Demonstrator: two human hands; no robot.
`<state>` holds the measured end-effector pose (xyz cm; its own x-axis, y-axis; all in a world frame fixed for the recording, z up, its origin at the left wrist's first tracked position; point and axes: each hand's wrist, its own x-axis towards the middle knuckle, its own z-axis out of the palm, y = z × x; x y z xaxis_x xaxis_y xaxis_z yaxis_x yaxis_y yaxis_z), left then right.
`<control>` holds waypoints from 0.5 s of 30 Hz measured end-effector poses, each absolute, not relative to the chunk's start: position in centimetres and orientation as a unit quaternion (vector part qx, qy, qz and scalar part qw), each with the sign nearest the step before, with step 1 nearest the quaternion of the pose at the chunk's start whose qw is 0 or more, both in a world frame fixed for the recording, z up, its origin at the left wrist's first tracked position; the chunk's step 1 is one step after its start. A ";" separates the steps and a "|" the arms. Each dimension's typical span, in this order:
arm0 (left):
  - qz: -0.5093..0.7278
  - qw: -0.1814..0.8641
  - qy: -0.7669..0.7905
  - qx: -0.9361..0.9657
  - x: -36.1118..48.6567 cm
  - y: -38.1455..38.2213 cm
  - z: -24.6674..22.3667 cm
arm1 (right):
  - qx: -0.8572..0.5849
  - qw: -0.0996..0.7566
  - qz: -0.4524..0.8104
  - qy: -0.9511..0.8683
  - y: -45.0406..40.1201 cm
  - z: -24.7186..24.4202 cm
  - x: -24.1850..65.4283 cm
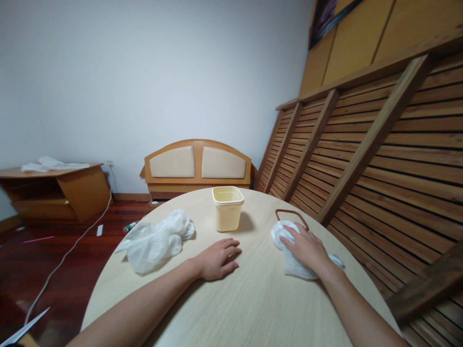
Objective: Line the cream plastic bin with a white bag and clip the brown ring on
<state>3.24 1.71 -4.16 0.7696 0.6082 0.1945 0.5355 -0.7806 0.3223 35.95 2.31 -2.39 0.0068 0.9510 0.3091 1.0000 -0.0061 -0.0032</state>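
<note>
My left hand (pixel 219 259) lies on the pale round table (pixel 231 308), fingers stretched out and holding nothing. Just beyond it stands a cream plastic bin (pixel 227 214), upright with its open top showing. To the left is a crumpled white plastic bag (pixel 155 243), apart from my hand. My right hand (pixel 306 246) rests over a white, crumpled plastic bag (pixel 298 266), its fingers spread across the top; the palm side is hidden. Behind that hand a brown rounded frame (pixel 292 213), perhaps a bin rim, lies on the table.
A slatted wooden bed frame (pixel 361 168) leans along the right side, close to the table edge. A headboard (pixel 197 166) stands against the far wall. At the left, a low wooden desk (pixel 83 188) bears white plastic, and a cable (pixel 72 248) runs over the floor.
</note>
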 end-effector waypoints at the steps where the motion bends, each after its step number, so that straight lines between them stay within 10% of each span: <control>1: 0.147 0.126 0.307 0.932 3.2 1.7 -4.1 | -0.720 0.106 -0.118 -0.675 2.3 -2.4 36.3; 15: 0.152 0.126 0.308 0.931 3.2 1.5 -4.2 | -0.783 0.119 -0.187 -0.581 3.8 -3.6 38.1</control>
